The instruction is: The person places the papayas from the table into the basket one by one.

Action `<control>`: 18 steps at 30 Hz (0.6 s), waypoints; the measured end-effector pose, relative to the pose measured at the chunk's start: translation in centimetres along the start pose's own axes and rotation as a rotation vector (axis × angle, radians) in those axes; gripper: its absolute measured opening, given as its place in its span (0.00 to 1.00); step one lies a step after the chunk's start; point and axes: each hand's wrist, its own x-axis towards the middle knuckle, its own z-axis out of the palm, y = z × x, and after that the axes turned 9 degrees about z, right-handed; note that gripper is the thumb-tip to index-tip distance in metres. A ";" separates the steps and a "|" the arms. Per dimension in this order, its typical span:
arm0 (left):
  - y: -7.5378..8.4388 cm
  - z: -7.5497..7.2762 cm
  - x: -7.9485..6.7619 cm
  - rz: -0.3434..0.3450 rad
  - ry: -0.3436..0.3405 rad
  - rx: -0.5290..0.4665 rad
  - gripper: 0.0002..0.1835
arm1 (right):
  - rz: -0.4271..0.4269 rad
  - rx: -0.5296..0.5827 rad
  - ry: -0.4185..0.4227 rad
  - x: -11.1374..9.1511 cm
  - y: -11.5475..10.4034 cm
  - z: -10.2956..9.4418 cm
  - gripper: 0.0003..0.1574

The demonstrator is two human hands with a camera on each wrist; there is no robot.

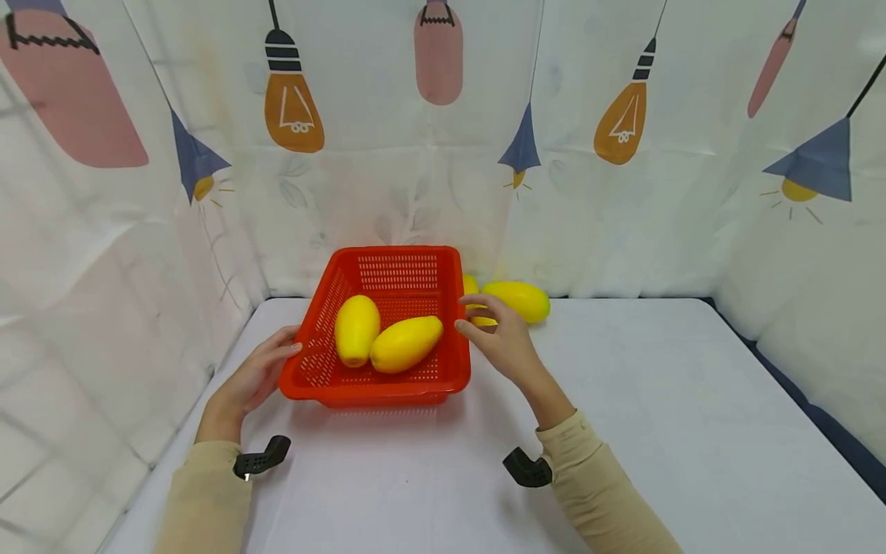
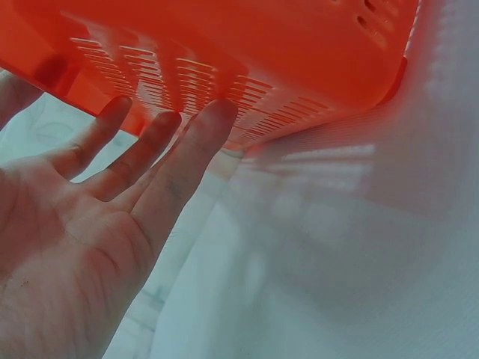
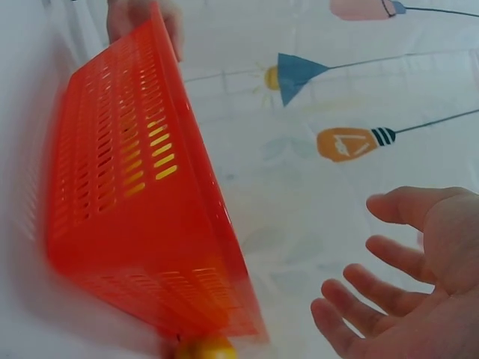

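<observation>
A red plastic basket (image 1: 374, 391) with slotted walls stands toward the back left of the table, two yellow oblong fruits (image 1: 356, 331) (image 1: 407, 344) lying inside. My left hand (image 1: 252, 377) holds the basket's left side by the rim, its fingers (image 2: 187, 149) against the outer wall in the left wrist view. My right hand (image 1: 501, 338) is beside the right rim with its fingers spread and loosely bent. In the right wrist view this hand (image 3: 419, 277) is apart from the basket (image 3: 127, 254) and holds nothing.
Behind my right hand, more yellow fruit (image 1: 517, 298) lies on the white table (image 1: 657, 400), partly hidden by the basket and hand. A white curtain (image 1: 374, 200) printed with lamps and bulbs encloses the back and sides.
</observation>
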 end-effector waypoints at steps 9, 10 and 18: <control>0.1 0.1 -0.1 -0.020 0.008 0.017 0.24 | 0.028 -0.002 -0.004 -0.1 0.3 -0.3 0.21; 0.1 0.1 -0.1 -0.020 0.007 0.016 0.24 | 0.027 0.001 -0.004 -0.1 0.3 -0.4 0.21; 0.1 0.0 0.0 -0.011 0.000 -0.002 0.22 | 0.040 0.009 0.006 0.2 0.4 -0.9 0.20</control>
